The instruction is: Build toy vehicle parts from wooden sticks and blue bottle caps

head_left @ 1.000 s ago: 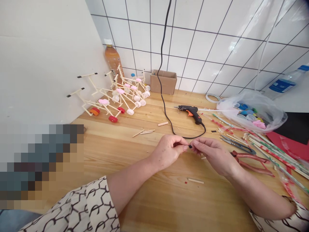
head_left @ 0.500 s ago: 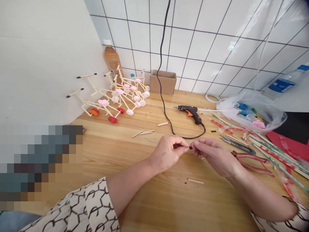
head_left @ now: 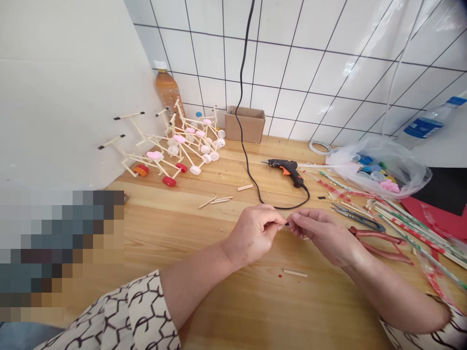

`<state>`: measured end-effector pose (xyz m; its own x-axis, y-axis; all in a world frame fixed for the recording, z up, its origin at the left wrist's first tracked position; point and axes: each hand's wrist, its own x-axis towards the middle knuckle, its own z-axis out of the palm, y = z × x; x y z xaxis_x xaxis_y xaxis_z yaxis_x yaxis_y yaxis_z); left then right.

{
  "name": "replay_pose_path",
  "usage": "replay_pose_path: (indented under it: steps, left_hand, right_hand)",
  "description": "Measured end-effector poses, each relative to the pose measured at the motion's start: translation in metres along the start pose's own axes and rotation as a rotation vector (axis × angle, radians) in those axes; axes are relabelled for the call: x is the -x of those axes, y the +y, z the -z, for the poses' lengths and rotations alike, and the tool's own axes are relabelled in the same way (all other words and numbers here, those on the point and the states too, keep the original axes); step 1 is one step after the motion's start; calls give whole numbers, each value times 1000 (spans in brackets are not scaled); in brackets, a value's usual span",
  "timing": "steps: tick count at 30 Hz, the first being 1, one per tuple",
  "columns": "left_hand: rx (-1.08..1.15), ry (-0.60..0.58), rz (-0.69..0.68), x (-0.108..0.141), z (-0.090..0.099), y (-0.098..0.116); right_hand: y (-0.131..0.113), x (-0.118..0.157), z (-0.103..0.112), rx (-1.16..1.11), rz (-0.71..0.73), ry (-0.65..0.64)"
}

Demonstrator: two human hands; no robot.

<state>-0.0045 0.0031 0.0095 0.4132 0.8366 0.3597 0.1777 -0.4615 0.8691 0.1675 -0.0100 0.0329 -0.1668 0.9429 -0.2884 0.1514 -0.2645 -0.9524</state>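
Note:
My left hand [head_left: 255, 234] and my right hand [head_left: 323, 236] meet above the wooden table, fingertips almost touching. Both are closed in a pinch on a small black piece [head_left: 287, 224], most of it hidden by the fingers. It looks like a bit of black paper; whether a stick lies inside it I cannot tell. Behind the hands a black glue gun [head_left: 286, 169] with an orange trigger lies on its side. Nearest my right hand are grey thread snips [head_left: 359, 218] and red-handled pliers [head_left: 383, 242]. A short wooden stick [head_left: 295, 273] lies in front.
Several small stick tricycles [head_left: 178, 141] with bottle-cap wheels stand at the left, by an amber drink bottle [head_left: 168, 92]. A cardboard box [head_left: 245, 125] sits against the tiles. On the right are a plastic bag [head_left: 408, 170] of caps and wrapped sticks [head_left: 412, 223]. A black cable [head_left: 245, 141] hangs down.
Both hands keep their pinch in nearly the same place. The black piece shows slightly less between the fingertips. The whole view has shifted a little.

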Motion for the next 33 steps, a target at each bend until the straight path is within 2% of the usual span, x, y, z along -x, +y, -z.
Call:
replay_pose_path:
  steps: [6,12,16,19,22,24,27,33]
  left_hand:
    - [-90,9,-84,1,0,-1]
    - [-138,74,-252,3,-1,-4]
    - [-128,78,-265,3,0,-3]
    - [-22,99,-124,1,-1,-1]
    - [198,115,162,-2,-2,0]
    - [385,110,358,-4,-2,0]
    - [612,108,520,-7,-2,-1]
    - [822,122,565,-8,-1,-3]
  right_hand:
    - [0,0,-1,-55,-34,-13]
    - [0,1,-2,-180,-99,-51]
    - [0,0,-3,-277,-143,-102]
    - [-1,1,-4,-386,-187,-192]
    - [-1,3,-5,-427,-231,-335]
    - [-1,4,-5,-386,-185,-360]
    - [1,4,-5,-278,-82,-260]
    - [8,2,-5,-50,30,-77]
